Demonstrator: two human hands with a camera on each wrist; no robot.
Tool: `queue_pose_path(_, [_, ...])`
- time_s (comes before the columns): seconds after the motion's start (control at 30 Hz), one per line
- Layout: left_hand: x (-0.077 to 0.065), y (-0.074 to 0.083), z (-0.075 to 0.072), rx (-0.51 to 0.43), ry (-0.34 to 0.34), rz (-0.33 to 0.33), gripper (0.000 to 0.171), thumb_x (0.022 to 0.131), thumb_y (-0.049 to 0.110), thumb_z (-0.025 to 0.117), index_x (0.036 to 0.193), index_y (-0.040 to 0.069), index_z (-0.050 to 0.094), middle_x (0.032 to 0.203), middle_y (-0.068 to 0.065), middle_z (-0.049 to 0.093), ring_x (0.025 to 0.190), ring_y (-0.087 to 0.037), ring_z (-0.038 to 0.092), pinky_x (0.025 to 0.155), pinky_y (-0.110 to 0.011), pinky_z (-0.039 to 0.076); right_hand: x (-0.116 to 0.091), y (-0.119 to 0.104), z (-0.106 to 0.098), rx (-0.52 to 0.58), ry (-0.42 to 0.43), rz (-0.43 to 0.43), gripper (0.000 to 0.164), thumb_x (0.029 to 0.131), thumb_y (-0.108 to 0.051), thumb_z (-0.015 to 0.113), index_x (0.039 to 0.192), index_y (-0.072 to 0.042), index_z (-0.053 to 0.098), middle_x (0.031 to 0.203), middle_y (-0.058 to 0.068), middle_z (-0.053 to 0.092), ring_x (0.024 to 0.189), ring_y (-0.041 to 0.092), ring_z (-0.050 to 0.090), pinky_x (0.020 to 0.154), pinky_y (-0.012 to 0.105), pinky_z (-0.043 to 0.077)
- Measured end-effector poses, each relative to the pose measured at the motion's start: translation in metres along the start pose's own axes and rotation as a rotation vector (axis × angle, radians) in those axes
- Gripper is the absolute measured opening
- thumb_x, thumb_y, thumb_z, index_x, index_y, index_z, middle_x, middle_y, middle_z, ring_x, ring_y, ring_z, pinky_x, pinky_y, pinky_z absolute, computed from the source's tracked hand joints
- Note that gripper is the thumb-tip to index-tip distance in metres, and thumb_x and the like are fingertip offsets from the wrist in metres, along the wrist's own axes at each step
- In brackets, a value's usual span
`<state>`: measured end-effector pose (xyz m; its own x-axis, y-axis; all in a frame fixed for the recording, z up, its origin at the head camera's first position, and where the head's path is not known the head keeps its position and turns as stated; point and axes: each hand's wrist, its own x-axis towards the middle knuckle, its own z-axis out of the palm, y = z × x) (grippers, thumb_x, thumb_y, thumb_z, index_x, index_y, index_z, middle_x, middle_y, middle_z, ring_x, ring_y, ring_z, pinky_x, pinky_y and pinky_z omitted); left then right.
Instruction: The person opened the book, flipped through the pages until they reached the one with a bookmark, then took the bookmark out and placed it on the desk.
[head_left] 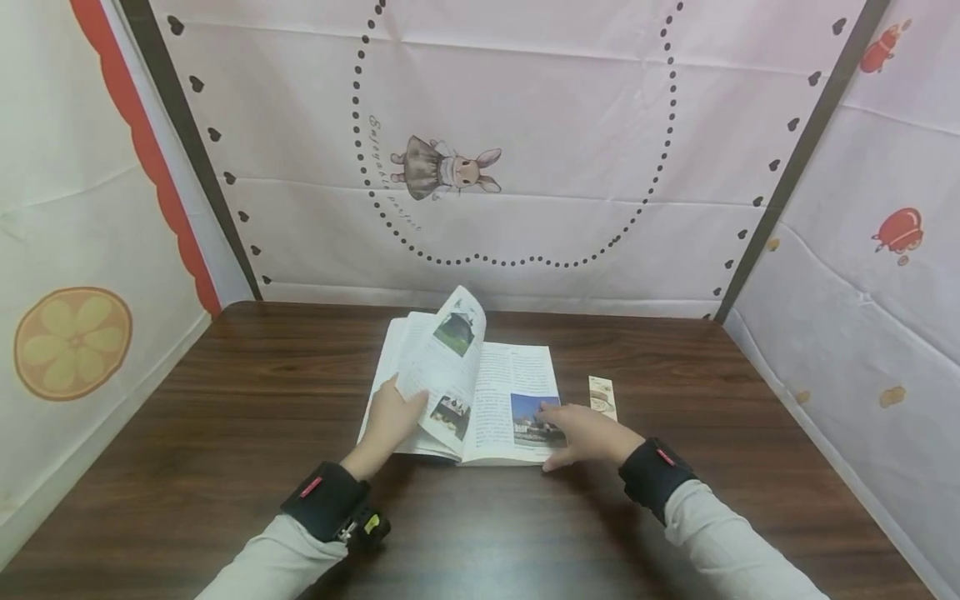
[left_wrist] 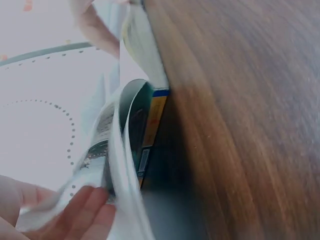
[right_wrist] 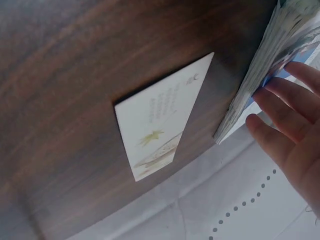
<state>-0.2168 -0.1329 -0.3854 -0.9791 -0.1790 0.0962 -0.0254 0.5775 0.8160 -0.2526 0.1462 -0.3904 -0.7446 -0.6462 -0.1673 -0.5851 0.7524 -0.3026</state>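
An open book [head_left: 498, 433] lies on the brown wooden table, its pages printed with text and colour photographs. Toward its left side a page [head_left: 444, 371] stands raised and curved. My left hand [head_left: 388, 417] pinches the lower left part of that page; in the left wrist view the fingers [left_wrist: 82, 215] curl against the bent paper. My right hand [head_left: 588, 432] rests with fairly straight fingers on the right-hand page, over a photograph with blue sky. The right wrist view shows these fingertips [right_wrist: 265, 100] at the book's outer edge.
A narrow printed card [head_left: 602, 393] lies flat just right of the book, partly covered by my right hand in the head view. Printed cloth walls [head_left: 562, 192] border the table [head_left: 247, 433] at the back and both sides.
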Motion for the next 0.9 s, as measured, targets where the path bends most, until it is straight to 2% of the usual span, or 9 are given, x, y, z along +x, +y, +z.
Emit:
queue_pose_path(0.2, [-0.001,-0.004,-0.010,-0.019,0.064,0.070,0.073,0.078,-0.006,0.052,0.145,0.006,0.026,0.132,-0.028,0.050,0.110,-0.039,0.057,0.084,-0.046,0.049,0.001,-0.003,-0.002,-0.011,-0.029,0.030,0.074,0.073,-0.038,0.079,0.134,-0.005,0.051,0.142,0.017,0.046,0.130,0.035,0.046,0.106,0.049,0.038])
queue_pose_path(0.37, [-0.008,-0.008,-0.006,0.251,0.062,0.220,0.075,0.078,-0.010,0.052,0.145,0.009,0.028,0.114,-0.025,0.049,0.068,-0.025,0.057,0.054,-0.030,0.046,0.001,-0.003,-0.002,-0.003,-0.043,0.057,0.073,0.074,-0.038,0.078,0.134,-0.008,0.052,0.143,0.014,0.047,0.130,0.034,0.046,0.106,0.049,0.037])
queue_pose_path(0.47, [-0.010,-0.006,-0.002,0.398,0.032,0.243,0.072,0.078,-0.011,0.052,0.145,0.009,0.031,0.113,-0.026,0.043,0.057,-0.018,0.049,0.044,-0.024,0.039,0.000,-0.003,-0.003,0.008,-0.045,0.063,0.073,0.074,-0.038,0.078,0.134,-0.008,0.051,0.143,0.014,0.047,0.130,0.035,0.045,0.106,0.049,0.037])
queue_pose_path(0.53, [-0.009,-0.005,0.000,0.471,0.011,0.243,0.073,0.078,-0.009,0.054,0.145,0.010,0.032,0.127,-0.032,0.035,0.065,-0.024,0.053,0.047,-0.027,0.042,-0.001,-0.003,-0.003,0.016,-0.048,0.064,0.073,0.074,-0.038,0.078,0.135,-0.008,0.051,0.143,0.015,0.047,0.130,0.035,0.045,0.106,0.050,0.037])
queue_pose_path(0.6, [-0.009,-0.005,0.002,0.544,0.010,0.269,0.073,0.079,-0.006,0.057,0.145,0.012,0.033,0.141,-0.034,0.023,0.087,-0.038,0.056,0.060,-0.040,0.050,-0.001,-0.002,-0.002,0.025,-0.052,0.063,0.073,0.074,-0.038,0.078,0.135,-0.008,0.050,0.143,0.016,0.046,0.130,0.036,0.045,0.105,0.050,0.037])
queue_pose_path(0.67, [-0.009,-0.006,0.004,0.654,0.011,0.348,0.072,0.080,-0.003,0.060,0.144,0.017,0.037,0.150,-0.030,0.015,0.113,-0.049,0.047,0.080,-0.058,0.047,-0.001,-0.001,-0.002,0.028,-0.059,0.067,0.074,0.074,-0.038,0.078,0.135,-0.009,0.050,0.143,0.016,0.046,0.129,0.036,0.046,0.105,0.051,0.037])
queue_pose_path(0.73, [-0.009,-0.007,0.007,0.762,-0.023,0.475,0.068,0.081,0.001,0.063,0.143,0.021,0.041,0.154,-0.024,0.014,0.131,-0.052,0.030,0.094,-0.069,0.034,0.000,0.000,-0.002,0.024,-0.061,0.074,0.074,0.074,-0.039,0.078,0.135,-0.009,0.050,0.142,0.015,0.047,0.128,0.036,0.047,0.104,0.050,0.038])
queue_pose_path(0.83, [-0.013,-0.006,0.013,0.862,-0.174,0.653,0.059,0.085,0.004,0.061,0.139,0.020,0.047,0.153,-0.017,0.027,0.139,-0.046,0.023,0.104,-0.067,0.026,0.001,-0.001,-0.002,0.020,-0.061,0.070,0.073,0.074,-0.038,0.078,0.135,-0.010,0.051,0.142,0.015,0.047,0.127,0.035,0.048,0.104,0.049,0.039])
queue_pose_path(0.9, [-0.017,-0.003,0.017,0.871,-0.289,0.684,0.049,0.089,0.006,0.057,0.137,0.014,0.050,0.150,-0.015,0.035,0.138,-0.042,0.029,0.104,-0.061,0.032,0.002,-0.002,-0.003,0.010,-0.065,0.061,0.072,0.074,-0.038,0.078,0.134,-0.009,0.052,0.142,0.015,0.048,0.126,0.034,0.048,0.104,0.048,0.039])
